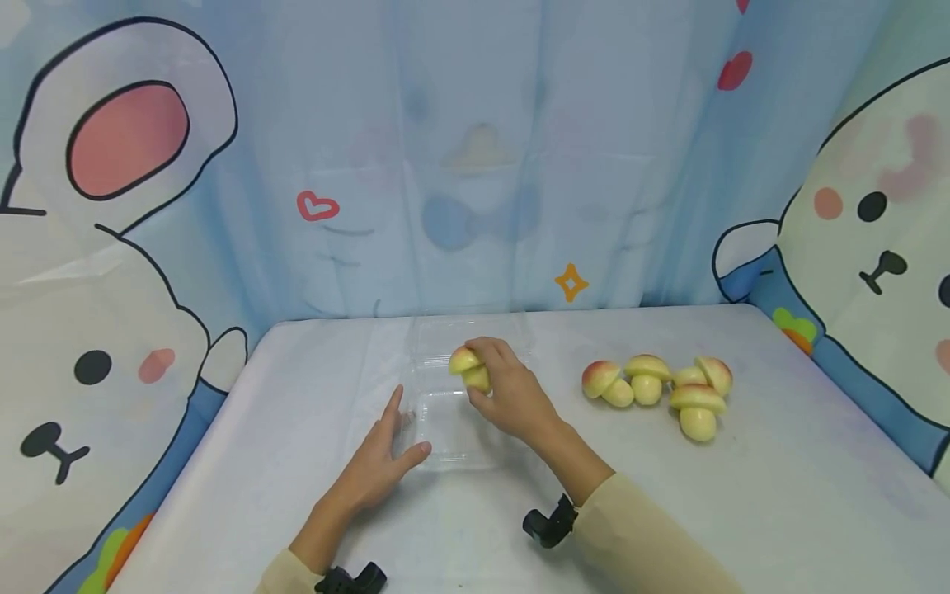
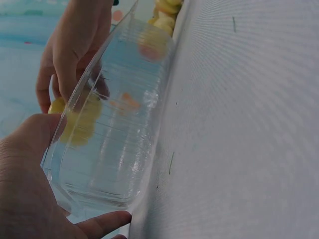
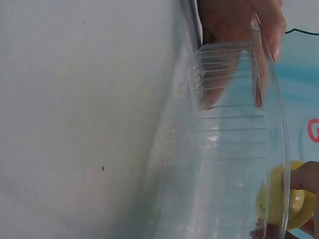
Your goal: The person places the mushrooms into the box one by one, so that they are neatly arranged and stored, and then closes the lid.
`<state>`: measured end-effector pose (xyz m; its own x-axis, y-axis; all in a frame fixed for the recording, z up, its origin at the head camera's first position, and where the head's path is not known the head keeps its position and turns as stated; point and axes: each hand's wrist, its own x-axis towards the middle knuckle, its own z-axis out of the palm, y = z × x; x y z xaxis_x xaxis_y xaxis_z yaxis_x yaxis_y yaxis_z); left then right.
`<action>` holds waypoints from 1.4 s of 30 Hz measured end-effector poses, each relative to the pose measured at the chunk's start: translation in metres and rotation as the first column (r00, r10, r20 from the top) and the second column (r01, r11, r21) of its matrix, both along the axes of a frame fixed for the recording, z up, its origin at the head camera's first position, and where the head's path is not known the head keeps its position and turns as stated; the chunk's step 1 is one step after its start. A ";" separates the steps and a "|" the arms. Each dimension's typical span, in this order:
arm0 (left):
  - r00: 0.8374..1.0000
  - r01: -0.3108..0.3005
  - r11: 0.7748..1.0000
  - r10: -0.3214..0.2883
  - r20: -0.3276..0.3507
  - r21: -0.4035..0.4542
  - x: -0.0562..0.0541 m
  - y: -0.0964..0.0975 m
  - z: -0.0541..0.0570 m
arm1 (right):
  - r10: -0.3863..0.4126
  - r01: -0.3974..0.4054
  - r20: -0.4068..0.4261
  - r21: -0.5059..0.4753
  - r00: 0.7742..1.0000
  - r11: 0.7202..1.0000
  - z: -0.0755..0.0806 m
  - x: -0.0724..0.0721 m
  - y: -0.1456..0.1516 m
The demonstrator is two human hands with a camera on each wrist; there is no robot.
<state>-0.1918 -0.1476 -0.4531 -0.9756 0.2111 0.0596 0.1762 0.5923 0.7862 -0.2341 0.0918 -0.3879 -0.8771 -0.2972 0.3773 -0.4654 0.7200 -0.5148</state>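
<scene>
The right hand (image 1: pixel 512 394) has its grip clamped on a yellow toy mushroom (image 1: pixel 472 371) — over the clear plastic box (image 1: pixel 445 431) in the head view, partly seen through its wall in both wrist views. The left hand (image 1: pixel 380 464), thumb and fingers apart, touches the box's left side. Four other mushrooms (image 1: pixel 647 381) sit rightward on the table (image 1: pixel 223 495).

I think this is a staged booth: a cartoon curtain (image 1: pixel 475 206) hangs behind far edge of the white table (image 1: pixel 237 495)
</scene>
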 end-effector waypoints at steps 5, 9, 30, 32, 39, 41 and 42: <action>1.000 0.006 1.000 -0.006 -0.001 -0.004 0.001 -0.001 -0.001 | 0.010 -0.012 0.050 0.024 0.999 1.000 0.000 -0.002 -0.016; 1.000 0.014 1.000 -0.014 -0.001 -0.001 0.000 -0.002 0.000 | 0.021 -0.023 0.080 0.022 0.997 0.999 -0.002 -0.003 -0.026; 0.999 0.031 0.999 -0.030 -0.012 0.019 -0.004 -0.002 -0.004 | 0.039 -0.072 0.171 0.189 0.985 0.979 -0.015 -0.014 -0.057; 0.999 0.031 0.999 -0.030 -0.011 0.018 -0.003 -0.002 -0.005 | 0.032 -0.067 0.179 0.195 0.983 0.979 -0.016 -0.014 -0.058; 0.999 0.036 0.999 -0.036 -0.019 0.022 -0.003 -0.003 -0.004 | 0.018 -0.059 0.194 0.211 0.981 0.976 -0.017 -0.014 -0.059; 0.999 0.035 0.999 -0.035 -0.017 0.021 -0.003 -0.002 -0.004 | 0.014 -0.056 0.194 0.213 0.981 0.975 -0.017 -0.013 -0.059; 0.999 0.033 0.999 -0.033 -0.016 0.019 -0.003 -0.002 -0.004 | 0.012 -0.055 0.196 0.215 0.981 0.975 -0.018 -0.013 -0.059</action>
